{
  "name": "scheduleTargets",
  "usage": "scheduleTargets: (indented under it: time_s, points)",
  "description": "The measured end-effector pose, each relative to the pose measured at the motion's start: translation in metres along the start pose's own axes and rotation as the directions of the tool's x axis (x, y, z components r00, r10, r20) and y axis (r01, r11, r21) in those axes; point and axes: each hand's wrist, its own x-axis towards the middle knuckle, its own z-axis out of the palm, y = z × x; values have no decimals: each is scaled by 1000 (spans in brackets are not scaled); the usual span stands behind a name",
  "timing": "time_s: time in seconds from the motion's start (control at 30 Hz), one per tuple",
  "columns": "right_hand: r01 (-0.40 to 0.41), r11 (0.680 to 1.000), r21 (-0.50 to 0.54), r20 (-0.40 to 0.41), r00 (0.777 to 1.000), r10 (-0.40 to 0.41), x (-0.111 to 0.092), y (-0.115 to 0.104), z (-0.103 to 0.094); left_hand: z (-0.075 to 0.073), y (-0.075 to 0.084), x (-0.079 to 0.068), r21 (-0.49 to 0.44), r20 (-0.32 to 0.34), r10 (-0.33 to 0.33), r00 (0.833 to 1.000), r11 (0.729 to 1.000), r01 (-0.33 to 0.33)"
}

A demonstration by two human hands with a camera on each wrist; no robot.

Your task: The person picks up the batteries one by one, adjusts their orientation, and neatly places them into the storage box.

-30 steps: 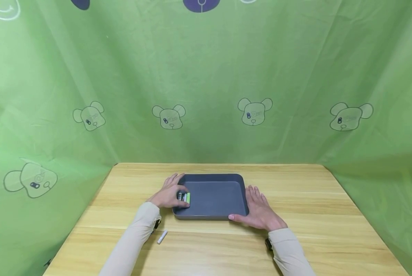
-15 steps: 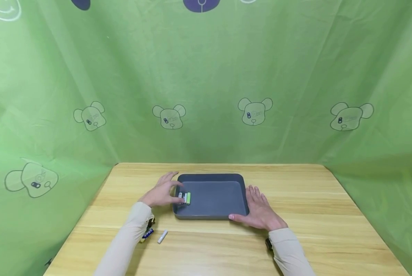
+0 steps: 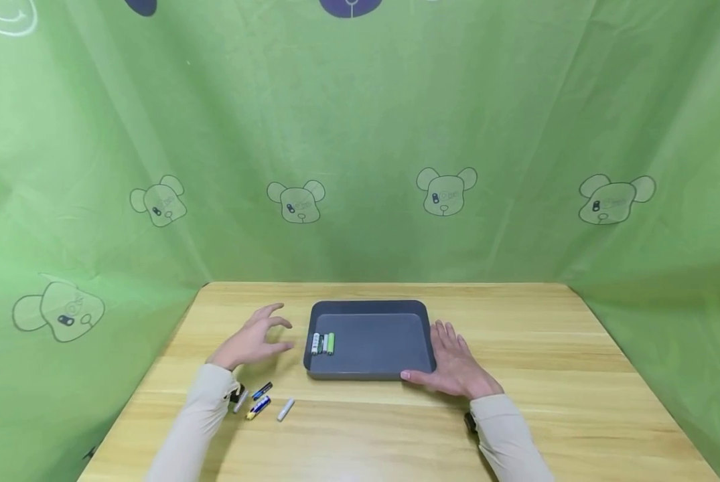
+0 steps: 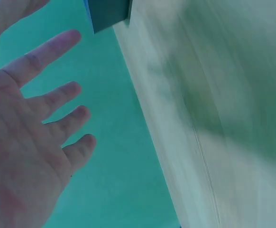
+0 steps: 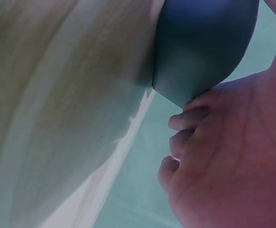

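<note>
My left hand [image 3: 254, 340] hovers over the table left of the dark grey tray [image 3: 368, 371], its fingers spread and nothing between them. In the left wrist view, the palm and separate fingers [image 4: 38, 59] show beside a corner of the tray. A green battery [image 3: 331, 344] and a white battery [image 3: 315, 343] stand out in a row of several batteries lying along the tray's left wall. At the tray's right near corner rests my right hand [image 3: 456, 368], fingers straight along the outer wall and thumb at the front rim. The right wrist view shows those fingers against the tray wall [image 5: 199, 47].
Nearer than the tray, at its left, lie a white battery [image 3: 285, 410], a blue and yellow battery [image 3: 258, 408], a dark blue battery [image 3: 262, 391] and a grey battery [image 3: 240, 402] beside the left cuff. A green curtain [image 3: 360, 248] hangs behind the wooden table [image 3: 546, 335].
My left hand has let go of the batteries and drawn back left out of the tray, uncovering the row there and the loose batteries near the wrist. My right hand stays put.
</note>
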Motion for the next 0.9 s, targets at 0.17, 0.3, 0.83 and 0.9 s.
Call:
scheduleTargets:
  time_s: [0.17,0.3,0.83,0.9]
  points:
    - [3,1000,-3,-3,1000,-3,0,1,1,-5,-8,-16,-9,6,-26,1000,1000,26]
    - [3,1000,0,-3,1000,-3,0,1,0,-7,-15,-27,-19,26,-45,999,999,46]
    - [1,1000,-5,-6,1000,-1,0,0,1,-16,-22,-66,-18,78,-207,975,978,209]
    - [0,1000,-8,-7,1000,0,0,1,1,-16,-23,-70,-28,99,-212,972,976,216]
